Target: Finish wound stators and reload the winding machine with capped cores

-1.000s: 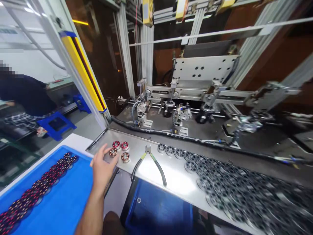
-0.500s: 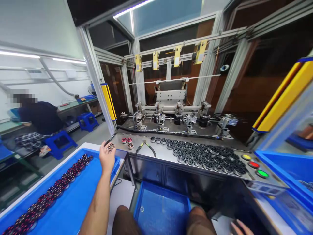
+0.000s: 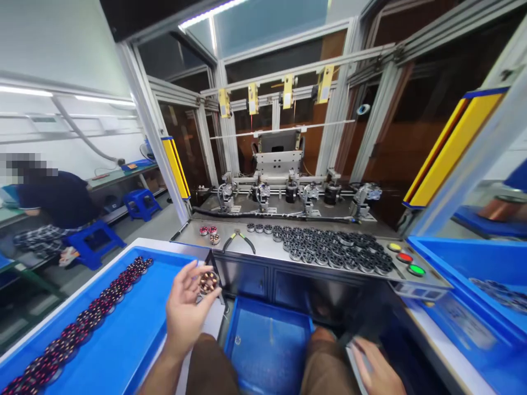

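L hand [image 3: 186, 308] pinches copper-wound stator [image 3: 208, 282] btwn thumb & fingers, just off counter's [image 3: 267, 244] near L corner. R hand [image 3: 377, 368] part-curled below near edge; can't tell if holding anything.

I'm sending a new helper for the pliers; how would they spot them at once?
Find the metal shelf along the front of the machine. Toward its left end, pliers lie between three coils and many dark rings. Unlike those round pieces, they have two long handles spread apart.

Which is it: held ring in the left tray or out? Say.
Out: the left hand holds the ring clear of the tray.
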Motion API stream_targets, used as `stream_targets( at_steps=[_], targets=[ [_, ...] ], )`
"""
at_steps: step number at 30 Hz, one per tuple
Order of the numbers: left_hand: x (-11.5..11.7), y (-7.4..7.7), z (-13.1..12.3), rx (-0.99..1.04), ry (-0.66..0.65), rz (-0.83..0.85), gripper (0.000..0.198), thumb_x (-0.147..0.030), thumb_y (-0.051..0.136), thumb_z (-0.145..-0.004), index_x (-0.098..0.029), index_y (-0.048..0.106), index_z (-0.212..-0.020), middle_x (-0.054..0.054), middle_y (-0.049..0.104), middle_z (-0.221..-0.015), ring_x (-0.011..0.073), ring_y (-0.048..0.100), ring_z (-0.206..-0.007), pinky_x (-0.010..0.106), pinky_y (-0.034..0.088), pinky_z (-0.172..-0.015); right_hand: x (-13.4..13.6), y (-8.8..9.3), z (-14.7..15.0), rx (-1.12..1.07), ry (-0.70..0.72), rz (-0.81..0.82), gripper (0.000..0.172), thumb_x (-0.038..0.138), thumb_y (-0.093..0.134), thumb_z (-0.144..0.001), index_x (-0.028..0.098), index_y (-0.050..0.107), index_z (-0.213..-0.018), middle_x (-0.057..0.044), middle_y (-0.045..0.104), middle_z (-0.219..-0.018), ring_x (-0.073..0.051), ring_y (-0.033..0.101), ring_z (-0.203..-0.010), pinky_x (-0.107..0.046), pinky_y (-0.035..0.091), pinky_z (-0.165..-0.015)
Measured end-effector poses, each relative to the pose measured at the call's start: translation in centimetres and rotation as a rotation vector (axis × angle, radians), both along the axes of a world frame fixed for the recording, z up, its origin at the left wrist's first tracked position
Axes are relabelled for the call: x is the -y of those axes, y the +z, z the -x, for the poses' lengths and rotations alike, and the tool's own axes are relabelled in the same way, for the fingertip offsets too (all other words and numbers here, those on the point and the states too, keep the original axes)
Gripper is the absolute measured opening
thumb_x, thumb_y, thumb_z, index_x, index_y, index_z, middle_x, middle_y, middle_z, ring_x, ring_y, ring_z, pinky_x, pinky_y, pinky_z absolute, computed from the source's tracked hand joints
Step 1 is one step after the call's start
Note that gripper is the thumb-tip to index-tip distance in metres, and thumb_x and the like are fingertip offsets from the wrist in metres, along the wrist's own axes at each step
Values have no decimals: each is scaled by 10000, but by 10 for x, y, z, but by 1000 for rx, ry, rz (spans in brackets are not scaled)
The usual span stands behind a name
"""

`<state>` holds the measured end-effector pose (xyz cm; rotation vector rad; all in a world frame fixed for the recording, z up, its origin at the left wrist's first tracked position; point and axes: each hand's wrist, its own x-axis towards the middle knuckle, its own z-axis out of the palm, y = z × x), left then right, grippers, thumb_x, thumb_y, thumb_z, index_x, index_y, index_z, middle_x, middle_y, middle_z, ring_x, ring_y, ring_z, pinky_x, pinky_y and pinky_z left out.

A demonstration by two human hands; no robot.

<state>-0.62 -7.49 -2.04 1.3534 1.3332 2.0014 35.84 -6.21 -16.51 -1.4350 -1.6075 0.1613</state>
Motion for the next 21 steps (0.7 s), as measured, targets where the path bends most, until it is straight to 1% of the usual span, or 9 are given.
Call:
stream_targets(
  at_steps=[1, 3, 5, 7, 9, 11, 14, 19, 21],
  targets=[
    [8, -2, -12, -54, -36, -10, 587, -143, 804, -684, -219, 538, -1202, 53, 743, -1026, 176, 733, -908, 281, 607, -815, -9, 23, 16, -104, 64, 24, 408, 538, 497, -838, 208, 695, -702, -134, 703, -715, -304, 683, -688, -429, 572, -663],
    [18, -7, -35, -148, -97, -55, 576, -91, 779, -706, -232, 540, -1211, 42, 757, -1039, 169, 731, -952, 255, 604, -833, -19, 70, 50, -154, 194, 79, 368, 539, 533, -855, 211, 699, -830, -97, 731, -855, -242, 695, -780, -348, 572, -727],
    [22, -12, -53, -204, -152, -108, 603, -48, 757, -720, -249, 529, -1241, 33, 761, -1071, 167, 723, -1001, 247, 596, -864, -23, 112, 80, -357, 514, 282, 320, 502, 619, -838, 188, 678, -850, -80, 717, -836, -203, 671, -757, -308, 546, -687],
    [21, -18, -64, -224, -201, -135, 626, -18, 733, -735, -263, 517, -1269, 31, 752, -1117, 166, 709, -1047, 251, 585, -900, -22, 144, 105, -480, 747, 446, 340, 508, 704, -774, 173, 646, -774, -29, 670, -705, -148, 603, -638, -267, 490, -608],
    [18, -24, -70, -224, -241, -130, 632, -3, 711, -753, -273, 510, -1287, 33, 740, -1156, 167, 700, -1073, 256, 579, -918, -18, 161, 123, -547, 839, 583, 390, 526, 736, -736, 164, 601, -685, 24, 580, -576, -94, 496, -529, -227, 398, -523],
    [17, -29, -71, -233, -268, -109, 636, -4, 710, -761, -274, 506, -1300, 43, 736, -1171, 177, 701, -1076, 268, 585, -915, -16, 166, 134, -621, 866, 683, 429, 550, 723, -740, 164, 562, -644, 49, 525, -525, -72, 441, -487, -212, 334, -483],
    [16, -31, -69, -223, -299, -73, 641, -18, 734, -753, -271, 512, -1299, 56, 740, -1163, 197, 709, -1063, 289, 598, -898, -18, 161, 137, -750, 915, 775, 448, 565, 716, -750, 165, 552, -633, 53, 530, -530, -67, 453, -479, -208, 329, -479],
    [16, -21, -69, -69, -418, -2, 653, -45, 759, -750, -295, 515, -1302, 27, 762, -1102, 172, 723, -1020, 242, 596, -875, -35, 144, 113, -1003, 1161, 859, 437, 475, 800, -710, 163, 545, -539, 55, 531, -464, -61, 432, -407, -208, 334, -450],
    [16, -19, -69, -33, -447, 5, 665, -50, 764, -748, -300, 511, -1310, 19, 766, -1090, 164, 723, -1019, 233, 589, -883, -37, 133, 103, -1079, 1203, 893, 440, 435, 833, -680, 157, 542, -502, 45, 544, -448, -57, 439, -392, -202, 344, -440]
  ],
)
